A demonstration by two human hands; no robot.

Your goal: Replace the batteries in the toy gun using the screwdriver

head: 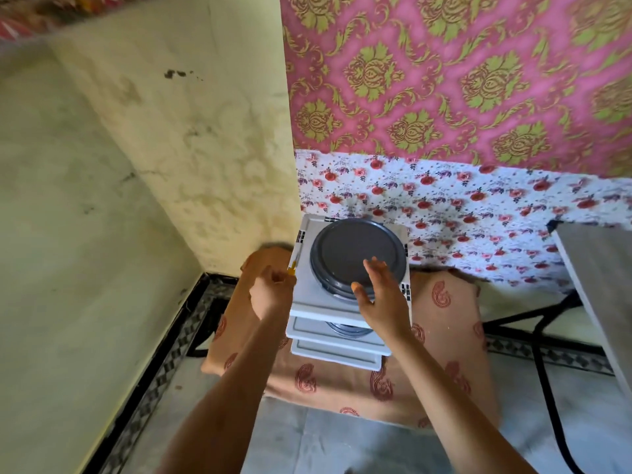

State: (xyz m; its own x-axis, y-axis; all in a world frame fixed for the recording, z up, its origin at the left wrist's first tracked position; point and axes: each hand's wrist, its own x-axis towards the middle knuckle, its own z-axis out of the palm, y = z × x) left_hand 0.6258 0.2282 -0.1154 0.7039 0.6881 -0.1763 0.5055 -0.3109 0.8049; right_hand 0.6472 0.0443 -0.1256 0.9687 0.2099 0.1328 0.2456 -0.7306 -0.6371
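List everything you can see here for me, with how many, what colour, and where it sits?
Shelf rack: one, white, three tiers, by the wall corner.
Round lid: one, dark grey, on the rack's top tier.
Screwdriver: one, yellow handle, at the top tier's left edge, in the left hand.
Cloth: one, orange with red paisley, under the rack.
Floral cloth: one, white with red flowers, behind the rack.
Wallpaper: pink with green pattern, above the floral cloth.
Table: one, grey top, black legs, far right.
Toy gun, batteries: none in view.
Left hand: closed on the screwdriver.
Right hand: open, over the lid's near edge.
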